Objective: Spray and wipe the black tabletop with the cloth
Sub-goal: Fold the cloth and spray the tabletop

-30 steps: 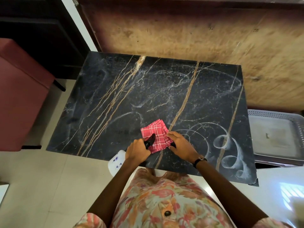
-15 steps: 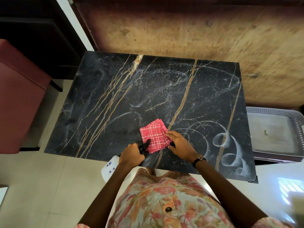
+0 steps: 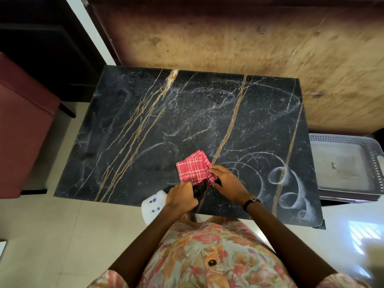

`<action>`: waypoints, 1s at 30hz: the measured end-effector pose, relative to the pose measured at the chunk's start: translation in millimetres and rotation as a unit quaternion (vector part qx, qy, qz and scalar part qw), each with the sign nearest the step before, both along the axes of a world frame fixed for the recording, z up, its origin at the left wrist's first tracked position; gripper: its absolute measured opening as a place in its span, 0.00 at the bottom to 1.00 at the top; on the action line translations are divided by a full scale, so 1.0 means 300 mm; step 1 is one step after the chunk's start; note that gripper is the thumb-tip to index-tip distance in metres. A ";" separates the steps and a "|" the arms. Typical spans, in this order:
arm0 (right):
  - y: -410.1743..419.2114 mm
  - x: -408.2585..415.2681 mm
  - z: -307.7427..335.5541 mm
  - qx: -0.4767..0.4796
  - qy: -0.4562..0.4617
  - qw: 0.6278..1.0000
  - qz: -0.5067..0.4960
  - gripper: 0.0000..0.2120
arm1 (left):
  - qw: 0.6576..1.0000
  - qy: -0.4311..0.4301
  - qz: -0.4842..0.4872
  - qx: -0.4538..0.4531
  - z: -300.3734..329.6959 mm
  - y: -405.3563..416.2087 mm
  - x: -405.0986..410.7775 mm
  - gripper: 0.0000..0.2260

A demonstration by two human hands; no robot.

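left hand [image 3: 181, 196] drew back, grips black sprayer [image 3: 199, 188] | right hand [image 3: 227, 184] pinches cloth [image 3: 194, 169]

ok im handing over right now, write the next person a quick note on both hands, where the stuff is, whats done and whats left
Left hand: curled round a black object at the near edge, likely the sprayer head; a white bottle shows just under it.
Right hand: fingers resting on the near right corner of the red checked cloth; whether it has a grip on the cloth can't be told.
Cloth lies folded on the black tabletop, near the front middle.
Done: white swirl smears on the near right suggest some spraying or wiping there.
Left: hazy streaks across much of the top, so most of the wiping probably remains.
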State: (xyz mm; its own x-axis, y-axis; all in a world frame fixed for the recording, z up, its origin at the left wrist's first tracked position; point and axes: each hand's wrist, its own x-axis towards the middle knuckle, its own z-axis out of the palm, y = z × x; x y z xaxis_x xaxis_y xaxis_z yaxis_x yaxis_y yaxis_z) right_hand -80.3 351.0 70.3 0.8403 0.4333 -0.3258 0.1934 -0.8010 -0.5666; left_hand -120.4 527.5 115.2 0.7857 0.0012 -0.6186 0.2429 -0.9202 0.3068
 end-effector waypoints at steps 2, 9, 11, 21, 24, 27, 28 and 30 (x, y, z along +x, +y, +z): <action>0.001 0.000 0.001 0.001 0.000 1.000 -0.004 0.28 | 1.000 -0.011 0.005 -0.002 -0.004 0.001 0.022 0.11; 0.008 -0.005 -0.002 -0.006 0.005 1.000 -0.015 0.27 | 0.999 -0.015 0.040 -0.020 0.011 0.053 0.102 0.13; 0.010 -0.007 -0.003 -0.004 0.006 1.000 -0.021 0.27 | 0.998 -0.016 0.056 -0.033 0.013 0.077 0.122 0.12; 0.041 0.015 0.006 0.018 -0.005 0.999 -0.051 0.19 | 0.998 -0.017 0.040 -0.047 -0.005 0.173 0.077 0.12; 0.074 0.031 0.011 0.018 0.002 0.996 -0.092 0.22 | 0.998 -0.022 0.042 -0.042 -0.016 0.185 0.040 0.12; 0.103 0.049 0.002 0.013 0.038 0.991 -0.125 0.30 | 0.998 -0.011 0.053 -0.043 -0.015 0.182 0.007 0.12; 0.110 0.057 -0.001 0.013 0.052 0.990 -0.134 0.31 | 0.997 -0.009 0.057 -0.045 -0.011 0.181 -0.002 0.12; 0.125 0.077 0.001 0.033 0.075 0.984 -0.156 0.31 | 0.995 -0.016 0.074 -0.057 -0.006 0.183 -0.009 0.12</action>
State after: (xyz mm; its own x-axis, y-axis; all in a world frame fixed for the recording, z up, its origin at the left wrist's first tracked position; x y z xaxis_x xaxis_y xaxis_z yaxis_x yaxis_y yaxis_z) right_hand -57.2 388.6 70.6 0.8805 0.1858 -0.4360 -0.1462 -0.7686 -0.6228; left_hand -123.1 582.5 113.5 0.8018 0.0496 -0.5955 0.3617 -0.8335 0.4176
